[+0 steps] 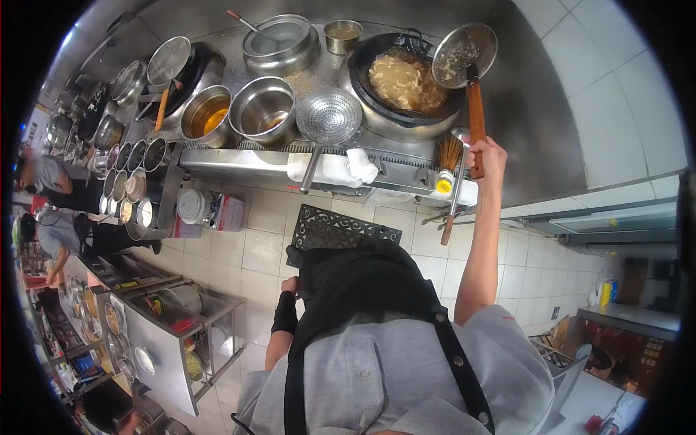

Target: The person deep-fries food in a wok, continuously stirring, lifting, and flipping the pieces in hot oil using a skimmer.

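Note:
My right hand (490, 156) is closed around the wooden handle of a round strainer (464, 56), which is raised over the right edge of a black wok (360, 71). Bits of food cling to the strainer's mesh. In the wok, pale pieces of food (401, 81) lie in brownish bubbling liquid. Down by my dark apron, at its left side, is my left hand (291, 285), small in view; a black band covers its wrist and its fingers are not clear. A bamboo brush (449, 151) and a ladle handle (451, 217) are just left of my right hand.
Left of the wok are a perforated ladle (329, 116), a steel pot (262, 109), a pot of orange liquid (209, 116) and a large lidded pot (281, 45). White cloths (360, 167) lie on the stove's front rail. Two people in grey shirts (58, 230) stand far left.

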`<action>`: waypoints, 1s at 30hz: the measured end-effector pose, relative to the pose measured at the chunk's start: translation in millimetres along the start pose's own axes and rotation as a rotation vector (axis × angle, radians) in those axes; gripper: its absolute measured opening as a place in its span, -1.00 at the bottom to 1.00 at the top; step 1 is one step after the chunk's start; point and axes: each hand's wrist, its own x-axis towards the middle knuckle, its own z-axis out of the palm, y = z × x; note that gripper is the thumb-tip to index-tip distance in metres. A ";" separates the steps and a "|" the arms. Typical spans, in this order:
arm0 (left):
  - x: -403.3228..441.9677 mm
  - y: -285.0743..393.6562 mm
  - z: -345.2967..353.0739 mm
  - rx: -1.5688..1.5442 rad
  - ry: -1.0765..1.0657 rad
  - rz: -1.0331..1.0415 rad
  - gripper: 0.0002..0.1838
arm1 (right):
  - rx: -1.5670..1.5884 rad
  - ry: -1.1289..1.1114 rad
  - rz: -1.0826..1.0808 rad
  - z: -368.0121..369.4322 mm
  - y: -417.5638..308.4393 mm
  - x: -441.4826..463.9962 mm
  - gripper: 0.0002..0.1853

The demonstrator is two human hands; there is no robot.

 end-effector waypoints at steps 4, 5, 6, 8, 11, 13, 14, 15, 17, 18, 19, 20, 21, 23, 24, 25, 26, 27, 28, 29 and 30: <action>26.8 -18.9 -20.4 0.356 -0.005 0.249 -0.64 | 0.062 -0.011 -0.004 7.3 2.4 -14.1 -0.73; 21.1 -12.0 -29.9 0.375 -0.024 0.266 -0.64 | 0.069 -0.007 -0.012 13.0 5.2 -17.5 -0.73; 23.4 -11.0 -38.7 0.395 -0.042 0.284 -0.64 | 0.076 -0.005 -0.020 19.6 8.3 -20.1 -0.73; 29.0 -7.1 -55.6 0.597 -0.014 0.378 -0.66 | 0.061 -0.002 0.013 34.5 17.0 -25.0 -0.73; 67.2 -8.9 -85.2 0.683 -0.070 0.297 -0.55 | 0.085 -0.012 0.028 70.2 27.7 -33.0 -0.72; 78.3 -6.3 -108.3 0.674 -0.074 0.246 -0.49 | 0.085 -0.053 0.035 98.5 36.1 -34.4 -0.72; 83.3 -7.2 -119.3 0.673 -0.043 0.263 -0.50 | 0.074 -0.065 0.036 113.6 39.7 -33.8 -0.71; 87.6 -7.7 -127.9 0.670 -0.012 0.278 -0.52 | 0.061 -0.078 0.036 134.5 40.2 -37.1 -0.70; 98.8 -7.4 -148.4 0.784 0.002 0.397 -0.55 | 0.036 -0.095 0.028 177.1 43.1 -43.5 -0.71; 103.5 -7.5 -158.8 0.843 0.010 0.456 -0.57 | -0.037 -0.099 0.015 199.4 48.7 -42.7 -0.72; 104.9 -6.9 -168.2 0.843 -0.001 0.463 -0.60 | -0.108 -0.101 0.002 221.8 56.2 -38.1 -0.73; 105.5 -6.7 -177.3 0.847 -0.013 0.472 -0.63 | -0.176 -0.098 -0.011 244.8 64.2 -33.2 -0.73; 102.8 -5.5 -186.4 0.856 -0.027 0.482 -0.66 | -0.335 -0.090 -0.044 266.5 80.6 -19.8 -0.73; 85.2 -3.9 -198.9 0.763 -0.031 0.518 -0.71 | -0.699 -0.016 -0.381 309.5 132.3 24.7 -0.73; 78.7 -3.6 -207.4 0.720 -0.038 0.536 -0.73 | -0.903 0.051 -0.685 325.7 153.5 39.1 -0.74; 82.6 -3.2 -216.1 0.834 -0.090 0.569 -0.78 | -0.983 -0.008 -0.598 336.5 150.2 32.9 -0.70; 83.8 -5.1 -221.5 0.615 -0.114 0.453 -0.79 | -1.059 -0.067 -0.512 345.6 142.1 29.7 -0.65; 79.2 -5.2 -224.5 0.395 -0.136 0.337 -0.81 | -1.130 -0.127 -0.426 353.5 132.1 25.7 -0.61; 74.7 -0.3 -227.0 0.269 -0.155 0.268 -0.82 | -1.110 -0.084 -0.493 353.2 128.2 15.7 -0.61; 71.1 3.4 -229.2 0.139 -0.165 0.198 -0.82 | -1.100 -0.049 -0.561 344.8 129.3 -1.2 -0.61; 66.2 8.0 -231.6 0.011 -0.168 0.129 -0.82 | -1.093 -0.021 -0.627 336.0 129.4 -20.4 -0.61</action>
